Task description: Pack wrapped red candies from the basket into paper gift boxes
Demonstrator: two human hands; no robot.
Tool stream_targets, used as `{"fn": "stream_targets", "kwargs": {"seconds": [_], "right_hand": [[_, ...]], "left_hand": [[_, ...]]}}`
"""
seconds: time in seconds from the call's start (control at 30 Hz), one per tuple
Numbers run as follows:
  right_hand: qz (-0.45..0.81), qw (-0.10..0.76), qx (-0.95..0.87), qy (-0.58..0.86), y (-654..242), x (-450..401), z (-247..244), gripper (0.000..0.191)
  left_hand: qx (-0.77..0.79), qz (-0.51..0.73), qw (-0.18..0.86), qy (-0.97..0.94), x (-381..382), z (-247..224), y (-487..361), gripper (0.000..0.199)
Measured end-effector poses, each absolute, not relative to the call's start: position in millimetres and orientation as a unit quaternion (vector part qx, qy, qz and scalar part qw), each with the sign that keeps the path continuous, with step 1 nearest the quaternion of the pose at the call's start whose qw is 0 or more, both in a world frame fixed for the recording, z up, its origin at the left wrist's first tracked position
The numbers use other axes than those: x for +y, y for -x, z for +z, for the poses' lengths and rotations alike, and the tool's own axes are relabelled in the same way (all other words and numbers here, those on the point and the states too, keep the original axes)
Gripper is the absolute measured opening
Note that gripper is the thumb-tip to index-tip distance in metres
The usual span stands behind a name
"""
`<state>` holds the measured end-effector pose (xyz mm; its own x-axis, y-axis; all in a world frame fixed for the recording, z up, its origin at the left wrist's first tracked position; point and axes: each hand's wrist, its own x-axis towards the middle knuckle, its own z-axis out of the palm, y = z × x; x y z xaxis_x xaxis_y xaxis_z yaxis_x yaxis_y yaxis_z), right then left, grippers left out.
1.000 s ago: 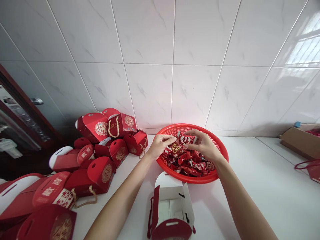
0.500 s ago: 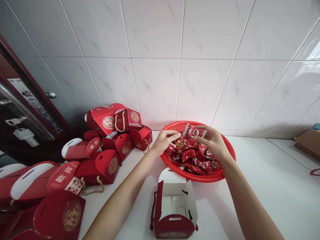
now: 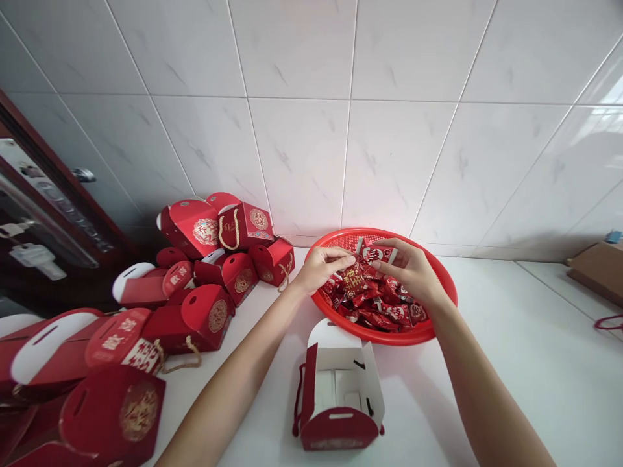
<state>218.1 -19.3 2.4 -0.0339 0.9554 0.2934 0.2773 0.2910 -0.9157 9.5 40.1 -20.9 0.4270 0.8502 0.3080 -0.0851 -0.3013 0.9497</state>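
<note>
Over a red plastic basket [image 3: 389, 338], my left hand [image 3: 321, 269] pinches the corner of a red candy packet with gold lettering [image 3: 354, 280]. Close beside it, my right hand [image 3: 413, 271] grips a red candy packet with white print [image 3: 372, 254] between thumb and fingers. Below both hands, several more red wrapped candies [image 3: 384, 314] fill the basket. In front of the basket stands a dark red carton [image 3: 341, 428] with its top open and white inner walls showing. Its flaps are spread, and a dark red cord hangs at its left side.
Many red gift boxes [image 3: 209, 318] with gold emblems crowd the left side of the white tabletop [image 3: 506, 363], some with rope handles. A dark door with keys [image 3: 36, 253] is at far left. A brown cardboard box [image 3: 598, 267] sits at the right edge, against the tiled wall.
The camera view has shifted slightly, so the scene sits a little higher. Both hands stay over the basket with their packets, which have moved only slightly.
</note>
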Motion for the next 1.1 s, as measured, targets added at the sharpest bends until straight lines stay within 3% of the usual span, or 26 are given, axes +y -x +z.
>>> {"fn": "stream_targets", "kwargs": {"seconds": [0.27,0.5,0.57,0.7,0.77,0.9,1.1], "right_hand": [[0.348,0.473,-0.653,0.478,-217.6,-21.2,0.3,0.045],[0.325,0.516,-0.622,0.492,-223.8,-14.6,1.0,0.038],[0.285,0.445,-0.640,0.558,-232.9,-12.4,2.4,0.029],[0.160,0.151,-0.666,0.713,-252.9,-10.0,2.3,0.010],[0.155,0.062,-0.657,0.735,-257.8,-9.0,-0.5,0.017],[0.154,-0.019,-0.661,0.734,-254.9,-8.1,-6.8,0.019],[0.165,-0.070,-0.681,0.710,-251.1,-10.3,-7.4,0.028]], "left_hand": [[0.277,0.444,0.504,-0.687,37.5,-17.0,-9.3,0.035],[0.333,0.518,0.485,-0.620,39.7,-22.4,-8.4,0.029],[0.341,0.517,0.478,-0.623,40.3,-22.9,-7.9,0.029],[0.342,0.508,0.488,-0.622,40.7,-21.8,-7.7,0.035],[0.339,0.504,0.494,-0.622,40.6,-20.6,-8.2,0.038],[0.340,0.507,0.498,-0.616,40.2,-19.1,-9.4,0.039],[0.340,0.501,0.519,-0.604,40.8,-21.1,-10.1,0.036]]}}
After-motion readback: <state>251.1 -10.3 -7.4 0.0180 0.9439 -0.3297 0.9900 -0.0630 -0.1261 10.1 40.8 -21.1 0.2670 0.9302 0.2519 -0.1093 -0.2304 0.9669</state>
